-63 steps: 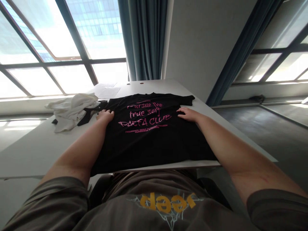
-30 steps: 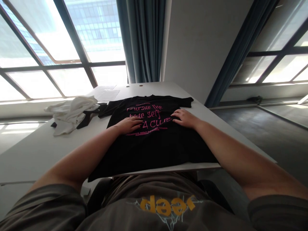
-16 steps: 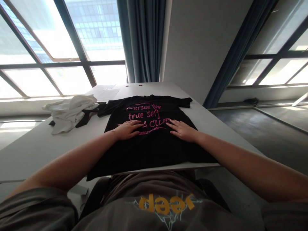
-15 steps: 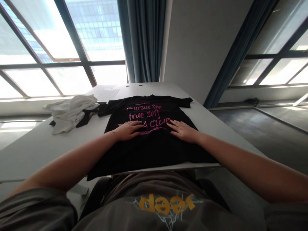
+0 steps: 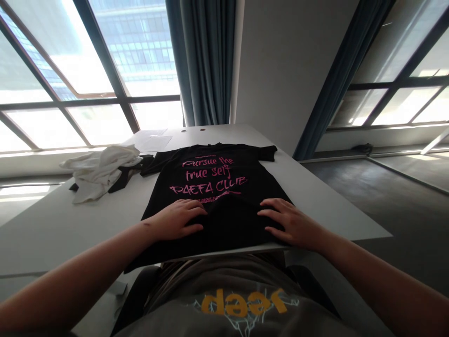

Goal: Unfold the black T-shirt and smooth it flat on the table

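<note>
A black T-shirt with pink lettering lies spread out on the white table, its neck at the far side and its hem along the near edge. The hem's left corner hangs slightly past that edge. My left hand rests on the lower left part of the shirt, just below the print, fingers apart. On the lower right side, my right hand touches the cloth with its fingers spread. A small raised fold shows in the fabric between the hands.
To the left of the shirt is a crumpled white and black garment. Papers lie at the table's far left, near two small holes in its top. Behind stand a blue curtain, a pillar and windows.
Both hands have slid toward me over the shirt, from the print to its lower part. My right hand has also moved outward, and the bottom lines of lettering are now uncovered.
</note>
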The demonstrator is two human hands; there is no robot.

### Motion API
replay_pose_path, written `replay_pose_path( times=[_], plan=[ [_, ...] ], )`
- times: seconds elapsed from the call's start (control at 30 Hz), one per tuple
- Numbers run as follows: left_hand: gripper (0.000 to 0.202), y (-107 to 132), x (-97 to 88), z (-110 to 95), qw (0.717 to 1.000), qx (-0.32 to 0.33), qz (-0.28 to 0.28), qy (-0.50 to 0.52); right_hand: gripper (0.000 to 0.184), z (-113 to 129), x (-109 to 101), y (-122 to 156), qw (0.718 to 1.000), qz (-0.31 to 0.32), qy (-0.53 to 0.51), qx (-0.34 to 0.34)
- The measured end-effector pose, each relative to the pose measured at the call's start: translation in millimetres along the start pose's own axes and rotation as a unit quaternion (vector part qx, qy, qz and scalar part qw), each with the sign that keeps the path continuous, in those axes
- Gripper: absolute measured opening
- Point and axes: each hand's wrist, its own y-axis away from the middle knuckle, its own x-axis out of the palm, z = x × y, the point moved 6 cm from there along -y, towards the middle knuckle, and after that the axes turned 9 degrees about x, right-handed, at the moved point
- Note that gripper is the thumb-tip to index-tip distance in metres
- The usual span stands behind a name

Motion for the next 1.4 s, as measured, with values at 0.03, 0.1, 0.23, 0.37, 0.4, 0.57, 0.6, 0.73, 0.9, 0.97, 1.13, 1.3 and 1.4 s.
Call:
replay_pose_path(
  times=[0.03, 0.1, 0.23, 0.37, 0.4, 0.57, 0.6, 0.73, 0.9, 0.97, 1.13, 1.3, 1.4],
  plan=[
    [0.047, 5.7, -4.1, -9.6, 1.000, -0.005, 0.008, 0.007, 0.042, -1.1, -4.5, 10.1, 1.000, 0.004, -0.007, 0.001],
    [0.045, 21.3, -10.1, -21.8, 0.998, -0.040, 0.037, 0.018, 0.036, -9.5, -12.8, 27.9, 1.000, 0.012, -0.021, 0.021],
    [0.037, 58.1, -13.1, -22.3, 0.986, -0.133, 0.084, 0.046, 0.035, -29.2, -25.2, 48.1, 0.998, 0.032, -0.034, 0.053],
    [0.021, 72.1, -10.4, -20.3, 0.988, -0.142, 0.057, 0.029, 0.029, -31.4, -27.7, 45.4, 0.998, 0.036, -0.026, 0.039],
    [0.019, 71.4, -9.8, -21.6, 0.990, -0.135, 0.045, 0.012, 0.027, -28.9, -27.2, 42.8, 0.999, 0.030, -0.020, 0.031],
    [0.027, 63.8, -7.2, -32.6, 0.996, -0.087, 0.001, -0.032, 0.020, -16.1, -26.2, 30.9, 1.000, -0.004, -0.004, 0.013],
    [0.026, 63.8, -6.4, -33.0, 0.996, -0.088, -0.006, -0.019, 0.020, -17.1, -26.8, 29.1, 0.999, -0.007, -0.020, 0.029],
    [0.024, 71.3, -2.6, -23.0, 0.984, -0.163, -0.028, 0.062, 0.025, -30.5, -29.5, 24.5, 0.986, 0.016, -0.111, 0.122],
    [0.024, 81.0, -3.8, -12.7, 0.970, -0.183, 0.018, 0.157, 0.027, -20.0, -34.6, 30.4, 0.965, 0.191, -0.117, 0.135],
    [0.023, 83.7, -6.4, -12.9, 0.959, -0.173, 0.072, 0.213, 0.023, -11.5, -40.1, 38.1, 0.943, 0.277, -0.107, 0.149],
    [0.026, 72.1, -20.9, -19.9, 0.915, -0.132, 0.194, 0.327, 0.024, -11.9, -62.1, 33.0, 0.896, 0.375, -0.135, 0.195],
    [0.026, 4.0, -47.4, 4.3, 0.984, -0.096, 0.112, 0.103, 0.041, -43.2, -80.7, -48.3, 0.965, 0.224, -0.035, 0.131],
    [0.031, -47.7, -46.6, 33.6, 0.986, -0.100, 0.104, -0.088, 0.045, -53.7, -66.7, -107.8, 0.980, 0.169, 0.022, 0.107]
  ],
)
